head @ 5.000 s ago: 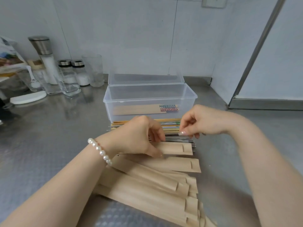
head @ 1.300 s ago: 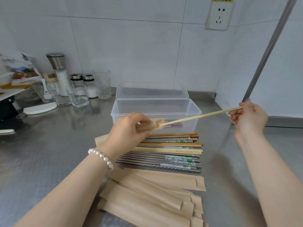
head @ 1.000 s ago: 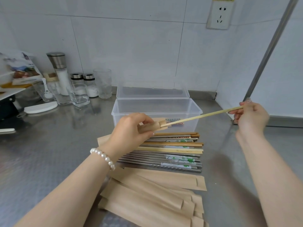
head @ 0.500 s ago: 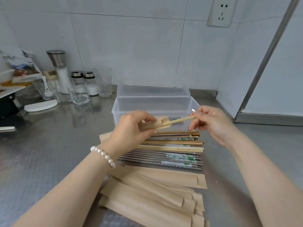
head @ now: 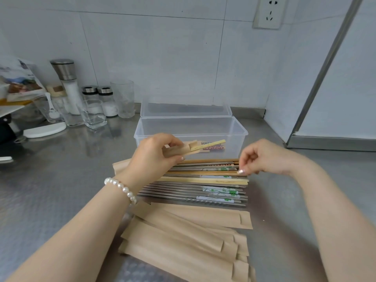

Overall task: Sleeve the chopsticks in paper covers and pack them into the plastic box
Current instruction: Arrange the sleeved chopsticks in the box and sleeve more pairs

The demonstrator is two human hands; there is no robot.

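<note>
The left hand point(head: 154, 153) grips a paper cover point(head: 179, 151) holding one bamboo chopstick point(head: 205, 145) above the plastic box point(head: 240, 130) near the counter's back edge, so the empty, loosely curled right hand point(head: 262, 157) should pinch a matching mate from the loose chopsticks point(head: 203, 180).

Two hands point(head: 154, 153), one plastic box point(head: 191, 127), three glasses point(head: 123, 98)
</note>
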